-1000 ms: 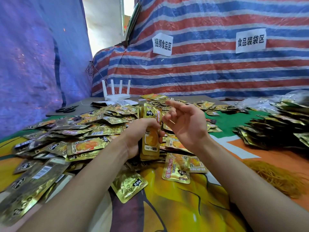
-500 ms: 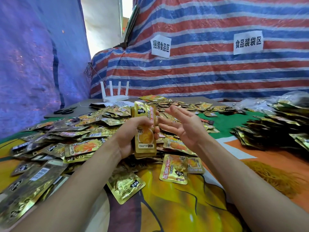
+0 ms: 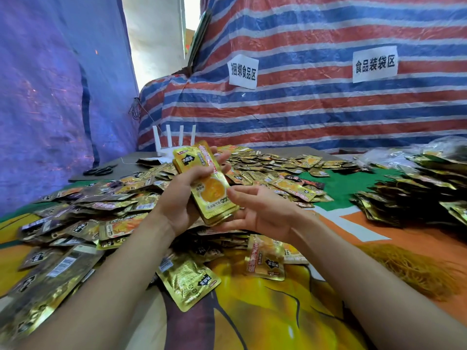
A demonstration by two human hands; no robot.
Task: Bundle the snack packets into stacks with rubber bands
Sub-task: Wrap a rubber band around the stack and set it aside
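loose gold foil snack packets point(image 3: 83, 218) lay heaped at the frame's left. at centre, the left hand point(image 3: 182, 198) gripped a tilted stack of gold foil packets point(image 3: 211, 190); the right hand point(image 3: 260, 213), palm up and fingers relaxed, cupped its lower end. tangled yellow rubber bands point(image 3: 409, 269) lay lower right.

- The left grip point(image 3: 180, 200) is a bare hand with slim, smooth fingers.
- Back from the left grip, the left forearm point(image 3: 101, 269) is bare skin all along. It runs from a narrow wrist to a broader stretch at the lower edge of view.
- The right grip point(image 3: 262, 213) is a bare hand too.
- Back from the right grip, the right forearm point(image 3: 366, 281) is bare and smooth, broadening in the same way.
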